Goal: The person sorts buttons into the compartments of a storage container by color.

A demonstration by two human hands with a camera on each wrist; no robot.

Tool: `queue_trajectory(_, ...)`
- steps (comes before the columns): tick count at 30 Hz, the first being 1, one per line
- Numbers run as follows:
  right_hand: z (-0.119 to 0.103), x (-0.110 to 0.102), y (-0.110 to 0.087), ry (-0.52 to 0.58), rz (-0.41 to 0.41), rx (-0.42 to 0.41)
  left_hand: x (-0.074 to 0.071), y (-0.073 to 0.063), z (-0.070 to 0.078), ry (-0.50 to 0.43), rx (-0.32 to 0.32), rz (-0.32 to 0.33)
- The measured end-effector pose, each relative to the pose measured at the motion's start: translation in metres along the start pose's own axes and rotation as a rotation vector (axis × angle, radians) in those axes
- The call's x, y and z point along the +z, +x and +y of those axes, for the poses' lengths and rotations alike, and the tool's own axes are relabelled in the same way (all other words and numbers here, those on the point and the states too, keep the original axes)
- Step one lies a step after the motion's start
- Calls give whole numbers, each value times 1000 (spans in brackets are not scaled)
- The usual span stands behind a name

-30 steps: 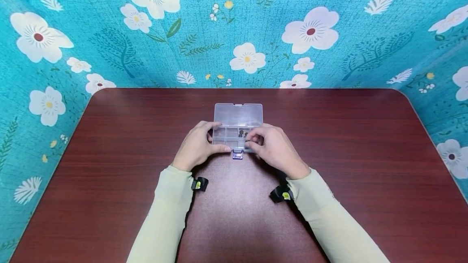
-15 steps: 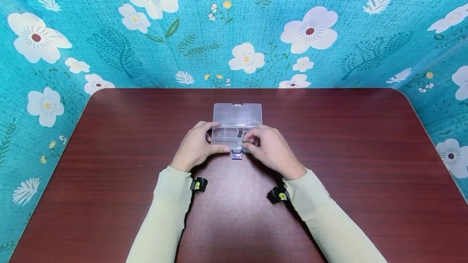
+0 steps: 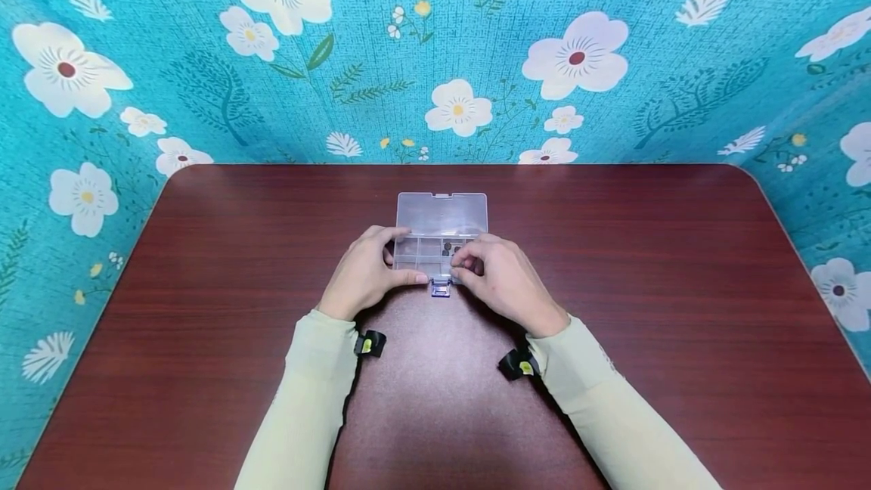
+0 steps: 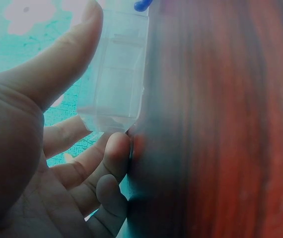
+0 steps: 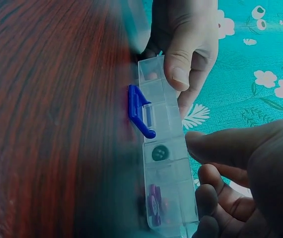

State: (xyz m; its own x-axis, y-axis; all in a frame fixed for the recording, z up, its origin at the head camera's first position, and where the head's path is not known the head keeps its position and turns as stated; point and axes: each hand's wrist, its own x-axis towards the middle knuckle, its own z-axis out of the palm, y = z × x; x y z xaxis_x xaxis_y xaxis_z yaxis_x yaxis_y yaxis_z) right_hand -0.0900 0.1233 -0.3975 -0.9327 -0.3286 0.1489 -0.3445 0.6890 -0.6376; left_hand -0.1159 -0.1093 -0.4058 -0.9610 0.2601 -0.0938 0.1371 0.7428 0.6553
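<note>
A clear plastic compartment box [image 3: 429,268] stands on the table with its lid [image 3: 442,212] raised at the back. My left hand [image 3: 364,271] grips its left end, thumb along the front edge and index finger at the back. My right hand [image 3: 506,278] is at the right part of the box, thumb and index fingertips close together over a front compartment. Whether they pinch anything is hidden. Dark buttons [image 3: 447,248] lie in a back compartment. Through the front wall, the right wrist view shows a dark button [image 5: 160,152] and purple buttons [image 5: 154,204].
A blue latch [image 3: 441,290] hangs from the box's front edge. The box sits towards the back of a reddish-brown wooden table [image 3: 224,248]. Behind it hangs a turquoise floral cloth [image 3: 381,44].
My right hand has shifted slightly left over the front compartment, its thumb and index fingertips staying close together. My left hand keeps its grip on the box, which stays in place.
</note>
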Motion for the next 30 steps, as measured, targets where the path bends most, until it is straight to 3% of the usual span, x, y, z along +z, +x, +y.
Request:
queue_trajectory(18,3,-7,-6,26,51,-9,0,0,-1,-3,6,4)
queue_trajectory(30,8,-21,-9,69,46,58,1,0,1,8,-19,-1)
